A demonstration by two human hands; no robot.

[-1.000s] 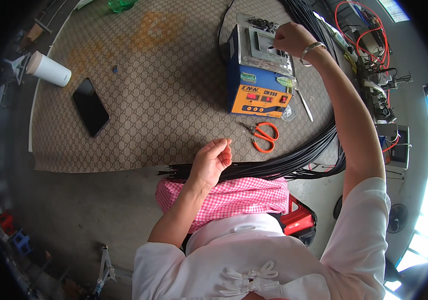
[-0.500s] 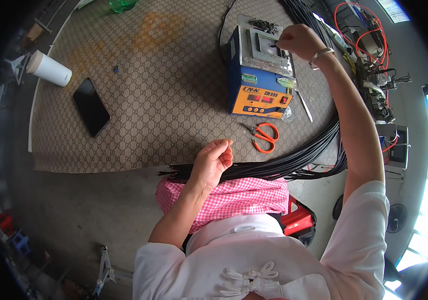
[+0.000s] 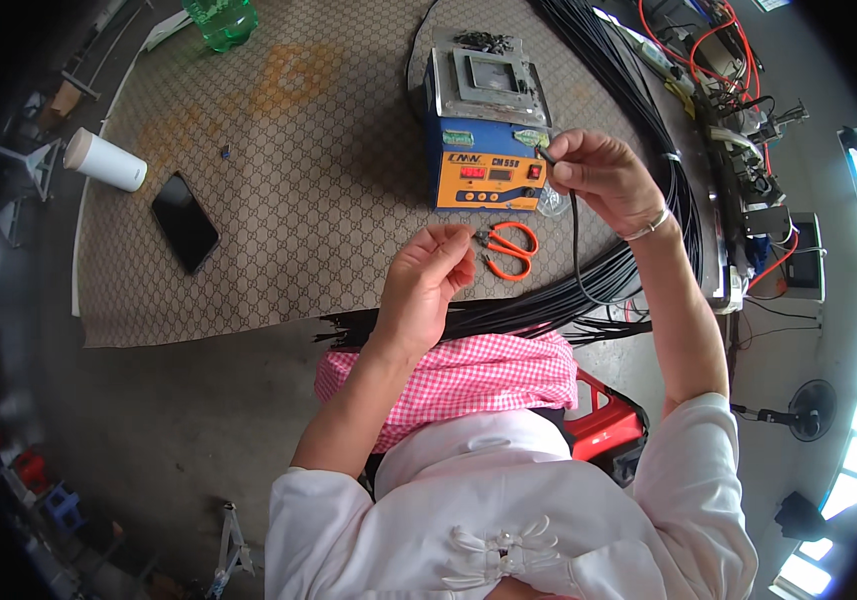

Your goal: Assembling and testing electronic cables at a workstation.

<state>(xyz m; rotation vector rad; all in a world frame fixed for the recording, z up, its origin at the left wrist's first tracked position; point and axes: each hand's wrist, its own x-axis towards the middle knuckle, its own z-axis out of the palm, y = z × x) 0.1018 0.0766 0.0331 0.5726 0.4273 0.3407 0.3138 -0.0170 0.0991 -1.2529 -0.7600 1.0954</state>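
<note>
My right hand point(image 3: 608, 182) pinches a black cable point(image 3: 575, 235) close to its end, just in front of the right side of a blue and orange solder pot point(image 3: 488, 160). From that hand the cable curves down to a thick bundle of black cables point(image 3: 508, 318) along the table's near edge. Lower and to the left, my left hand point(image 3: 426, 275) is closed, thumb against curled fingers; whatever may be between its fingertips is too small to name. Beside those fingertips lie orange-handled cutters point(image 3: 510, 250). The pot's square metal well point(image 3: 493, 74) is uncovered on top.
Dark scraps point(image 3: 483, 42) lie behind the well. Farther left on the patterned tablecloth point(image 3: 298, 200) are a black phone point(image 3: 185, 222), a white tumbler point(image 3: 105, 160) and a green bottle point(image 3: 223, 22). More cables run along the right side, near equipment with red tubing point(image 3: 693, 45).
My right hand has come down and toward me from the pot's top, now showing a cable in its grip. My left hand has risen slightly toward the cutters. The whole view has shifted a little.
</note>
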